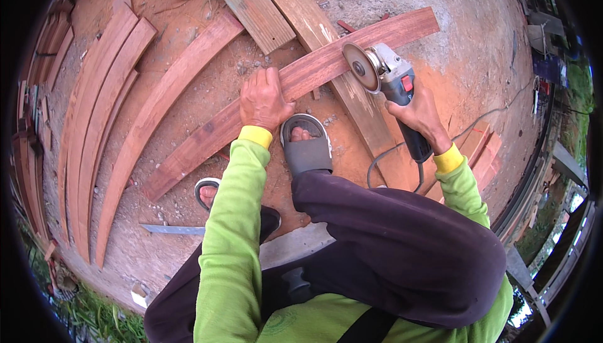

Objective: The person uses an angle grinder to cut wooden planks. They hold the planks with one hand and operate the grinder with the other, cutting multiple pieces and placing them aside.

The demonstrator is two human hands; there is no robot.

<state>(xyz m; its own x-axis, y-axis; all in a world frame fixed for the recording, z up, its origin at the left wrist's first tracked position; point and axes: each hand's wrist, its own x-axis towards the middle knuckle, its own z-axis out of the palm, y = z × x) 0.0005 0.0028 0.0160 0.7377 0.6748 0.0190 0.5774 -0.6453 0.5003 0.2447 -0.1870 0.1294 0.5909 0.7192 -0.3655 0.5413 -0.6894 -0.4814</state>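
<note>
A long reddish wooden plank [188,151] runs diagonally across my view, its far part lying over a lighter board [355,110]. My left hand [264,98] is closed over the plank's near edge, above my sandalled foot. My right hand [418,117] holds an angle grinder [396,73] with a grey head, a red switch and a black handle. The grinder's round disc [360,66] is tilted at the plank's right part; I cannot tell whether it touches the wood. A power cord [380,157] loops away from the handle.
Several planks [132,148] lie on the dirt ground [452,54] at left, with more stacked at the far left rim. Two boards [246,9] lie at top, short pieces [478,151] at right. A metal strip [169,228] lies beside my sandalled feet [306,154].
</note>
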